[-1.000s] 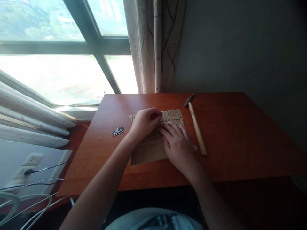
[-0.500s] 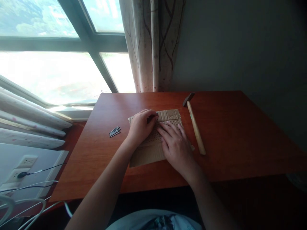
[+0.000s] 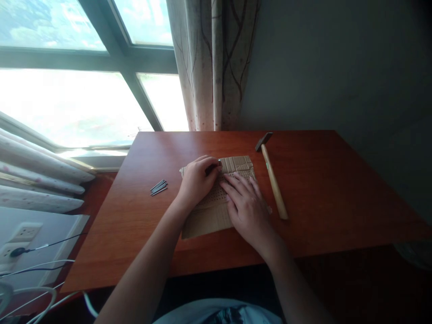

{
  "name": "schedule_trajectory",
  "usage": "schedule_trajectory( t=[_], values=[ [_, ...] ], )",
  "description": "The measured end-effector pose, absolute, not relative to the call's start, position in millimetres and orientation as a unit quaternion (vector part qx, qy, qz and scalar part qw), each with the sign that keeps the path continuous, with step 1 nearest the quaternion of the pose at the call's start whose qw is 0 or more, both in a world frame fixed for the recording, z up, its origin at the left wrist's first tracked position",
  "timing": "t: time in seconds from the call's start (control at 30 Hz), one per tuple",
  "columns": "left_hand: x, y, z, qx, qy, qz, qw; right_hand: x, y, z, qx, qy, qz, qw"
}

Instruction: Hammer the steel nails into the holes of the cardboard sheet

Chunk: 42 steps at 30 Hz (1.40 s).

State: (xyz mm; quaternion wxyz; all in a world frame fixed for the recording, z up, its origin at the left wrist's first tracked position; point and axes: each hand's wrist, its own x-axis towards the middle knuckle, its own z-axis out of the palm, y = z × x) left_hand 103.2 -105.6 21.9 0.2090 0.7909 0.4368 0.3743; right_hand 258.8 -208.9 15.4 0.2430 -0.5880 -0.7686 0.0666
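A piece of brown cardboard (image 3: 205, 223) lies on the table, its far part crossed by creases. A panel with rows of small holes (image 3: 216, 196) rests on it, partly hidden under my hands. My left hand (image 3: 200, 176) is closed in a pinch over the far side of the panel, and a small shiny nail end (image 3: 219, 161) shows at its fingertips; the rest of the nail is hidden. My right hand (image 3: 248, 204) lies flat on the panel and cardboard, fingers stretched out, pressing on them with nothing held.
Several loose nails (image 3: 158, 186) lie in a small pile to the left. A hammer (image 3: 274, 184) with a wooden handle lies right of the cardboard, head away from me. The wooden table (image 3: 337, 193) meets a window and curtain (image 3: 199, 67); cables hang at the lower left.
The view has shifted slightly. Both hands keep nearly the same place and pose on the panel, and the nails and hammer have not moved on the table.
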Motion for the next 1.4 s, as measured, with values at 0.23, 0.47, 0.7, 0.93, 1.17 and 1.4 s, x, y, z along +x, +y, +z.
schedule_trajectory(
  t=[0.23,0.47,0.7,0.93,1.17,1.4],
  values=[
    [103.2,-106.1,20.2,0.792,0.436,0.377,0.203,259.2,-208.7,13.6,-0.587,-0.768,0.067,0.247],
    [102.9,-106.6,19.9,0.791,0.435,0.38,0.202,259.7,-208.3,11.0,-0.586,-0.768,0.061,0.251],
    [102.6,-106.0,17.5,0.792,0.432,0.381,0.202,259.8,-208.5,10.9,-0.584,-0.77,0.061,0.248],
    [101.9,-105.3,17.2,0.79,0.427,0.386,0.21,259.6,-208.5,10.7,-0.585,-0.77,0.059,0.25],
    [102.6,-105.5,12.3,0.77,0.429,0.417,0.222,259.3,-208.8,10.6,-0.584,-0.767,0.058,0.259],
    [103.4,-105.8,11.8,0.774,0.432,0.408,0.218,259.6,-208.3,9.4,-0.582,-0.767,0.067,0.26]
  ],
)
